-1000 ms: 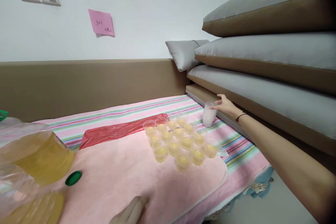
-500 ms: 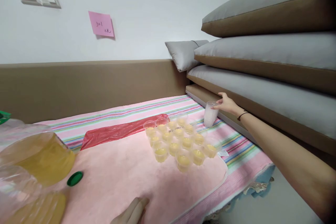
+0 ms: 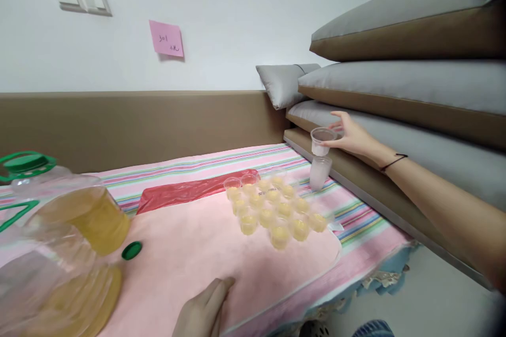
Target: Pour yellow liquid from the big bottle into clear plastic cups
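My right hand [image 3: 350,136] holds a clear plastic cup [image 3: 323,137] by its rim. It is just above a stack of the same cups [image 3: 320,174] standing on the striped cloth by the cushions. Left of that stack, several clear cups with yellow liquid [image 3: 280,234] are grouped close together on a pink mat [image 3: 182,242]. My left hand [image 3: 203,308] lies low on this mat, fingers stretched out, with nothing visible in it; its underside is hidden. A green cap [image 3: 132,250] sits on the mat to its left.
Two large clear jugs stand at left: a farther jug of yellow liquid [image 3: 105,221] and a nearer one [image 3: 85,295]. A red plastic bag [image 3: 190,192] lies behind the mat. Thick grey-brown cushions [image 3: 395,116] are stacked at right, beside the striped cloth [image 3: 363,221].
My right hand has risen from the cup stack with one cup, which now shows apart from the others. The view has shifted slightly left. My left hand stays on the mat.
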Motion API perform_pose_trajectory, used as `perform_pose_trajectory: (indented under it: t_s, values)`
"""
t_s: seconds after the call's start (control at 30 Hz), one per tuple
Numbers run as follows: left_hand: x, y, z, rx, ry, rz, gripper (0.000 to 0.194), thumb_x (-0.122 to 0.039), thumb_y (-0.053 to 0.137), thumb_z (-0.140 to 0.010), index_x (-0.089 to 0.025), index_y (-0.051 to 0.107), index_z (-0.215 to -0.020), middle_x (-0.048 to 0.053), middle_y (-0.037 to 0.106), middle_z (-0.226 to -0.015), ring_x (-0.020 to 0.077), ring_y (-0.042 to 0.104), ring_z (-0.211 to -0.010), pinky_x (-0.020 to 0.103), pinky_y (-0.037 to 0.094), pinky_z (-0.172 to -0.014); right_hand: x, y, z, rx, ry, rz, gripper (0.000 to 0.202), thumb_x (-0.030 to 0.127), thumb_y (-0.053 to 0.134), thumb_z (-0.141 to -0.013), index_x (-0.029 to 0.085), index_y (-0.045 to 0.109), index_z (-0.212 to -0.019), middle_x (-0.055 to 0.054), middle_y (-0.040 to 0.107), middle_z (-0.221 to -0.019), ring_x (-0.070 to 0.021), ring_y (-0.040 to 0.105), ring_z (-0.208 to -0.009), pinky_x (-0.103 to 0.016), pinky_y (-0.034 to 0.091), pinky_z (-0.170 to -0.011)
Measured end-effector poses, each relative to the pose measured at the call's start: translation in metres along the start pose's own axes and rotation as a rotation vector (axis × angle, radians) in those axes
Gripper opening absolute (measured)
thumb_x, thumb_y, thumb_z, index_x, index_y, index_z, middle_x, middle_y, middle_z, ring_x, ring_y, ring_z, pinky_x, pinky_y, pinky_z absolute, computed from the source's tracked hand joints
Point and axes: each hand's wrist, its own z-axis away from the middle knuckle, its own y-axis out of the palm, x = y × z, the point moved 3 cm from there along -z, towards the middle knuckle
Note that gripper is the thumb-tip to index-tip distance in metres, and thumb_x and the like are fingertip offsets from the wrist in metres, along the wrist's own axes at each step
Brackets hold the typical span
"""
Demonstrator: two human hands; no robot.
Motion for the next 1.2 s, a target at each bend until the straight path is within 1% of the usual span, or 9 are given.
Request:
perform_pose_trajectory:
  t_s: [0.13,0.27,0.4,0.53,0.67,0.8,1.03,1.13,1.2]
  values:
    - [-0.002,-0.004,0.004,0.008,-0.014,-0.029,0.039,-0.007,0.033,-0.086,-0.026,0.055,-0.112,0.0,0.071,-0.085,0.011,0.07,-0.072,0.017,0.053,-0.062,0.076,0.017,0.049,0.167,-0.281,-0.051,0.096,0.039,0.082,-0.06,0.023,0.034,-0.142,-0.012,0.065,-0.118,-0.034,0.059,-0.112,-0.049,0.048,-0.094]
    - [-0.001,-0.022,0.006,-0.113,-0.122,-0.08,0.038,-0.005,0.031,-0.083,-0.022,0.056,-0.106,0.0,0.067,-0.077,0.012,0.068,-0.07,0.02,0.052,-0.061,0.134,0.058,0.12,0.373,-0.365,-0.17,0.09,0.04,0.079,-0.068,0.03,0.029,-0.143,-0.009,0.062,-0.124,-0.0314,0.057,-0.117,-0.048,0.047,-0.095]
    - [0.004,-0.044,0.012,-0.265,-0.195,-0.058,0.036,-0.005,0.032,-0.079,-0.02,0.056,-0.101,0.0,0.065,-0.076,0.0123,0.067,-0.071,0.022,0.052,-0.065,0.162,0.108,0.181,0.52,-0.359,-0.366,0.085,0.034,0.079,-0.069,0.031,0.033,-0.14,-0.009,0.057,-0.128,-0.029,0.056,-0.118,-0.046,0.048,-0.095]
    - [0.009,-0.061,0.021,-0.34,-0.254,-0.039,0.034,-0.006,0.034,-0.078,-0.02,0.057,-0.099,0.0,0.064,-0.077,0.0128,0.065,-0.073,0.023,0.05,-0.067,0.168,0.151,0.215,0.594,-0.267,-0.451,0.081,0.027,0.079,-0.067,0.03,0.037,-0.137,-0.01,0.06,-0.127,-0.0285,0.056,-0.12,-0.048,0.046,-0.097]
    - [0.01,-0.072,0.032,-0.375,-0.282,-0.034,0.03,-0.008,0.035,-0.082,-0.019,0.057,-0.1,0.0,0.064,-0.079,0.0132,0.065,-0.075,0.023,0.049,-0.07,0.165,0.175,0.231,0.621,-0.223,-0.46,0.078,0.026,0.078,-0.068,0.026,0.037,-0.134,-0.015,0.06,-0.128,-0.0291,0.054,-0.123,-0.049,0.046,-0.096]
    - [0.01,-0.079,0.041,-0.383,-0.32,-0.025,0.024,-0.014,0.037,-0.088,-0.019,0.057,-0.101,0.001,0.066,-0.08,0.0136,0.066,-0.076,0.023,0.049,-0.07,0.159,0.182,0.238,0.63,-0.206,-0.468,0.078,0.026,0.077,-0.069,0.025,0.035,-0.134,-0.017,0.057,-0.133,-0.0288,0.052,-0.127,-0.05,0.044,-0.099]
    - [0.009,-0.089,0.051,-0.434,-0.361,0.018,0.02,-0.019,0.04,-0.091,-0.02,0.056,-0.102,0.002,0.069,-0.086,0.0133,0.066,-0.075,0.024,0.049,-0.069,0.167,0.165,0.232,0.617,-0.201,-0.466,0.077,0.028,0.077,-0.07,0.029,0.036,-0.134,-0.013,0.049,-0.141,-0.0286,0.046,-0.132,-0.052,0.042,-0.102]
    - [0.01,-0.097,0.056,-0.553,-0.407,0.021,0.01,-0.024,0.048,-0.09,-0.02,0.056,-0.095,0.002,0.068,-0.09,0.0113,0.061,-0.067,0.022,0.046,-0.059,0.186,0.155,0.225,0.593,-0.222,-0.493,0.07,0.03,0.076,-0.074,0.031,0.039,-0.133,-0.011,0.049,-0.141,-0.0276,0.046,-0.132,-0.053,0.04,-0.106]
    - [0.009,-0.105,0.06,-0.662,-0.391,0.003,0.005,-0.024,0.052,-0.088,-0.02,0.054,-0.086,0.003,0.067,-0.092,0.0122,0.061,-0.074,0.022,0.046,-0.061,0.205,0.155,0.221,0.588,-0.243,-0.537,0.065,0.031,0.074,-0.075,0.031,0.042,-0.132,-0.01,0.049,-0.141,-0.0269,0.046,-0.132,-0.052,0.038,-0.107]
